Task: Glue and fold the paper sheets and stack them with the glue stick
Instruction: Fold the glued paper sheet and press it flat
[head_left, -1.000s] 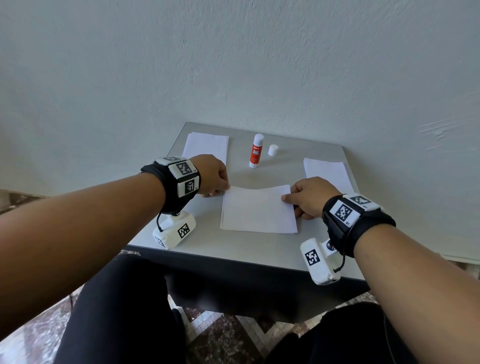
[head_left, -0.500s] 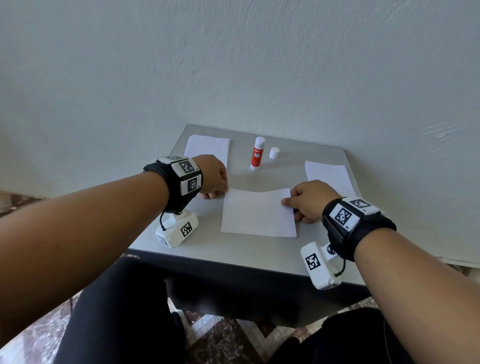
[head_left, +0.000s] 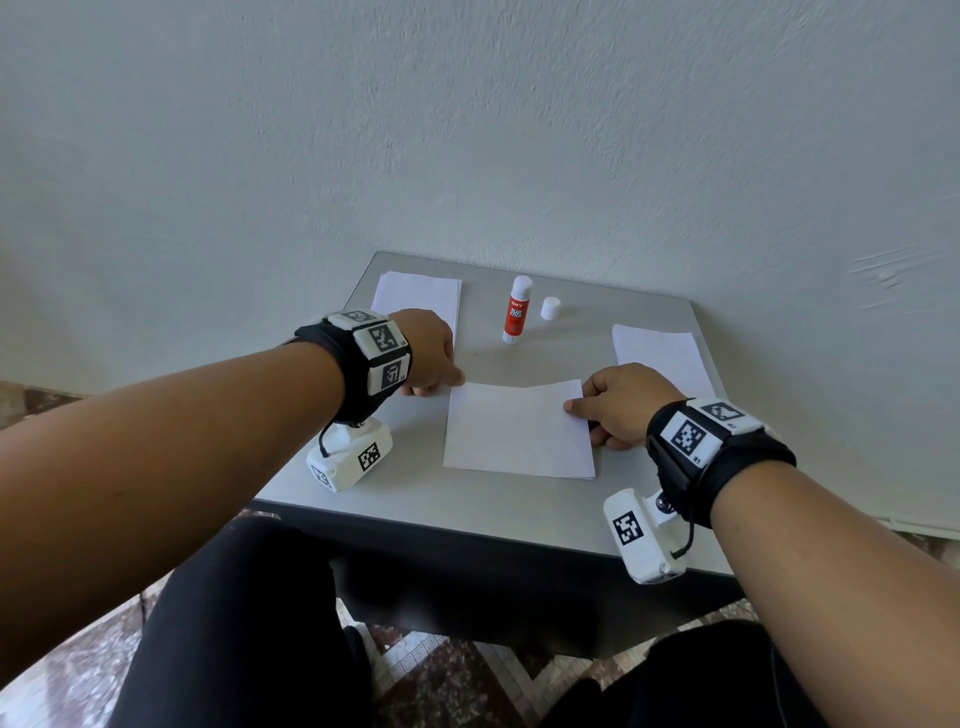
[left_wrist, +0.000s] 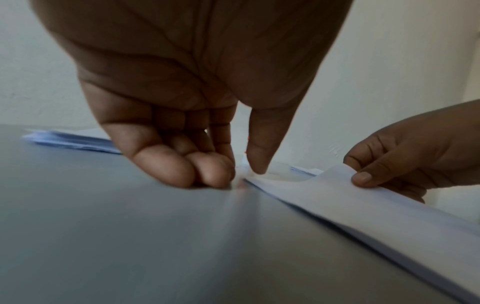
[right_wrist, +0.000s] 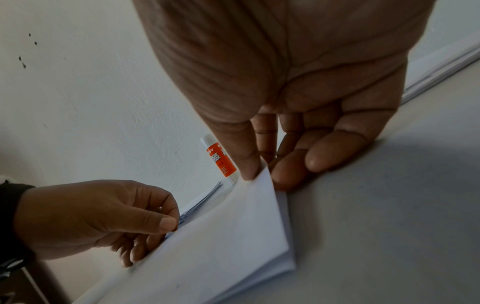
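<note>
1. The small grey counter (head_left: 519, 499) lay bare along its near edge, between the two forearms, giving open passage there.
2. At the far middle, an upright red-and-white glue stick (head_left: 516, 310) and its loose white cap (head_left: 550, 308) stood near each other, with a narrow gap between.
3. A white paper stack (head_left: 418, 293) filled the far left corner; another white paper pile (head_left: 657, 348) lay along the right edge.
4. The folded white sheet (head_left: 517, 431) covered the centre.
5. The pale plaster wall (head_left: 467, 130) closed off the far side.

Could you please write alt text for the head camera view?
Two hands pinch the far corners of a folded white sheet on a grey table. Behind stand an uncapped glue stick and its cap.
</note>
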